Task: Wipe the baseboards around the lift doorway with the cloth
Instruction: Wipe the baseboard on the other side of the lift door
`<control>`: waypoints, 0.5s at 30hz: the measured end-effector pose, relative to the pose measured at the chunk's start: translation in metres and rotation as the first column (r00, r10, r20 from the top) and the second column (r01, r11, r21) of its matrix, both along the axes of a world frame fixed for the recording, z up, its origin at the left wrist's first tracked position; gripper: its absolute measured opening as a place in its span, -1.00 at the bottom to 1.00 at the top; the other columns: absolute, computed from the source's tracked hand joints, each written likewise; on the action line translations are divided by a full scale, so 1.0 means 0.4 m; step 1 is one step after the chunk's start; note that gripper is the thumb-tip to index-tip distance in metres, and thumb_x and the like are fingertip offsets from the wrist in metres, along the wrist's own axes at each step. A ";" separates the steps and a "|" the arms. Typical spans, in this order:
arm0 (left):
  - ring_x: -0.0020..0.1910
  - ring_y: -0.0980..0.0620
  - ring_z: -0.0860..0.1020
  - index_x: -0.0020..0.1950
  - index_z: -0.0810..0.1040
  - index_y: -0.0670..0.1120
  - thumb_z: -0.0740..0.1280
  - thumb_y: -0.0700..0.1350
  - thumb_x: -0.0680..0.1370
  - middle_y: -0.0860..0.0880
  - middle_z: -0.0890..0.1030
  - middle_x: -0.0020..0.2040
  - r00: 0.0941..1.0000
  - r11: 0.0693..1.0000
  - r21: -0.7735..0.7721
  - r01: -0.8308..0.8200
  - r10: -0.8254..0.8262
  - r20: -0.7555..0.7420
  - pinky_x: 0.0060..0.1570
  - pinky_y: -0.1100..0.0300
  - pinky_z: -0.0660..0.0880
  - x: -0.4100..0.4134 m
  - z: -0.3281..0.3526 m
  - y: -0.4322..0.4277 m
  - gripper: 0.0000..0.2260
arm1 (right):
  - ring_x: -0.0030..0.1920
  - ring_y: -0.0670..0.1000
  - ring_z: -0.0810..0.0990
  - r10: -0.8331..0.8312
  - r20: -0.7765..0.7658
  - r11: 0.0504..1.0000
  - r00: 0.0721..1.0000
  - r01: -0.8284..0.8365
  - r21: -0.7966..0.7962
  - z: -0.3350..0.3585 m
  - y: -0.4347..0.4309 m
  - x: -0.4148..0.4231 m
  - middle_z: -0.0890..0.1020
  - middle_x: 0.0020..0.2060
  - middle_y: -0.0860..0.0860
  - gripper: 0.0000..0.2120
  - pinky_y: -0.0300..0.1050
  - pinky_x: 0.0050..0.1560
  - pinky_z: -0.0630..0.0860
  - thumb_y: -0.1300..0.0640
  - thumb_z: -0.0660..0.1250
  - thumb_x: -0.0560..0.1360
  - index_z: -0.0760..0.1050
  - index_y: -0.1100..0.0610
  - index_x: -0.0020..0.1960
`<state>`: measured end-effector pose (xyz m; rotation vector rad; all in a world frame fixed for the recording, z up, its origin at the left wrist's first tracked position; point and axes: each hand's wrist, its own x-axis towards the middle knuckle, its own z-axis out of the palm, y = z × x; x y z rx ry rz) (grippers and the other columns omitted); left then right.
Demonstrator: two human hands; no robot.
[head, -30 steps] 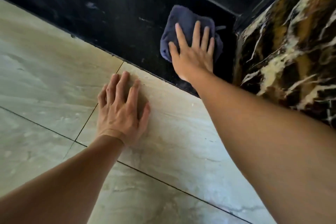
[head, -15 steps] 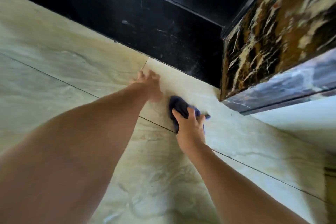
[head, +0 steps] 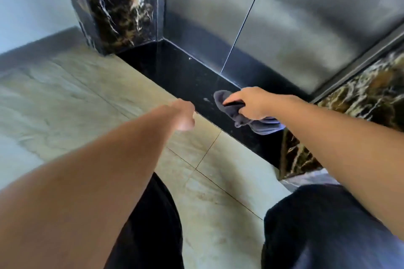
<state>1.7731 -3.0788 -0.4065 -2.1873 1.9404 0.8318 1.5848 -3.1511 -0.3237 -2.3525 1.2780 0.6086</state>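
A dark blue-grey cloth (head: 237, 113) hangs bunched from my right hand (head: 253, 102), which grips it above the black stone threshold (head: 181, 76) in front of the closed steel lift doors (head: 284, 28). My left hand (head: 183, 114) is in the air over the edge where the beige floor meets the threshold; its fingers curl under and I see nothing in it. Dark marble door jambs with gold veins stand at the left (head: 115, 6) and at the right (head: 360, 98). A grey baseboard (head: 39, 48) runs along the wall at far left.
Beige marble floor tiles (head: 76, 98) with thin dark joints fill the foreground. My knees in dark trousers (head: 317, 225) are at the bottom of the view. A pale wall (head: 28, 0) rises at the upper left.
The view has swung up from the floor to the lift doors. My right hand lifted the cloth off the tile and now grips it bunched. My left hand left the floor.
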 end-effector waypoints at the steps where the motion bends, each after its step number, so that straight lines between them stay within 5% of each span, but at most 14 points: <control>1: 0.10 -0.18 0.55 0.27 0.50 -0.17 0.21 -0.19 0.57 -0.17 0.56 0.18 0.999 0.999 -0.013 -0.045 0.045 0.001 -0.08 0.07 0.51 0.051 0.010 -0.004 -0.71 | 0.01 0.07 0.62 0.060 -0.027 0.998 0.998 -0.060 0.003 0.022 -0.021 0.043 0.64 0.03 -0.04 -0.45 0.03 0.10 0.60 0.36 0.26 0.44 0.55 -0.18 0.24; 4: 0.24 -0.23 0.49 0.36 0.44 -0.19 0.21 -0.19 0.57 -0.22 0.49 0.31 0.982 0.982 -0.023 -0.186 0.186 -0.025 0.12 0.02 0.45 0.195 -0.009 -0.048 -0.65 | -0.28 0.06 0.57 0.212 -0.067 0.977 0.975 -0.213 -0.011 0.052 -0.095 0.176 0.60 -0.40 -0.17 -0.61 -0.16 -0.24 0.58 0.42 0.21 0.38 0.55 -0.08 -0.14; 5: 0.26 -0.24 0.47 0.38 0.42 -0.19 0.21 -0.18 0.58 -0.22 0.47 0.32 0.976 0.976 -0.027 -0.215 0.215 -0.019 0.10 0.03 0.42 0.231 -0.029 -0.066 -0.63 | -0.29 0.04 0.56 0.247 -0.039 0.969 0.968 -0.248 -0.022 0.050 -0.122 0.218 0.58 -0.42 -0.17 -0.58 -0.21 -0.26 0.55 0.42 0.22 0.38 0.56 -0.10 -0.11; 8: 0.29 -0.24 0.47 0.43 0.38 -0.18 0.26 -0.17 0.56 -0.24 0.47 0.33 0.971 0.969 -0.068 -0.237 0.236 -0.027 0.05 0.03 0.41 0.297 -0.121 -0.148 -0.57 | -0.02 0.03 0.56 0.299 0.062 0.952 0.952 -0.293 -0.088 -0.010 -0.230 0.329 0.57 -0.09 -0.08 -0.43 -0.12 0.04 0.50 0.37 0.26 0.44 0.54 -0.17 0.27; 11: 0.28 -0.25 0.44 0.45 0.33 -0.12 0.27 -0.13 0.54 -0.22 0.44 0.30 0.953 0.949 -0.098 -0.300 0.295 -0.065 0.15 -0.08 0.50 0.379 -0.283 -0.238 -0.53 | 0.16 0.05 0.54 0.357 0.108 0.933 0.928 -0.349 -0.086 -0.154 -0.387 0.475 0.57 0.15 0.03 -0.41 -0.12 0.16 0.44 0.36 0.22 0.48 0.46 -0.11 0.41; 15: 0.40 -0.36 0.28 0.42 0.28 -0.06 0.28 -0.01 0.52 -0.25 0.32 0.39 0.891 0.882 -0.133 -0.453 0.452 -0.034 0.26 -0.28 0.42 0.511 -0.488 -0.381 -0.52 | 0.21 0.10 0.53 0.311 0.210 0.950 0.927 -0.295 -0.104 -0.398 -0.643 0.666 0.49 0.35 0.12 -0.42 -0.29 0.01 0.40 0.38 0.22 0.51 0.41 -0.02 0.46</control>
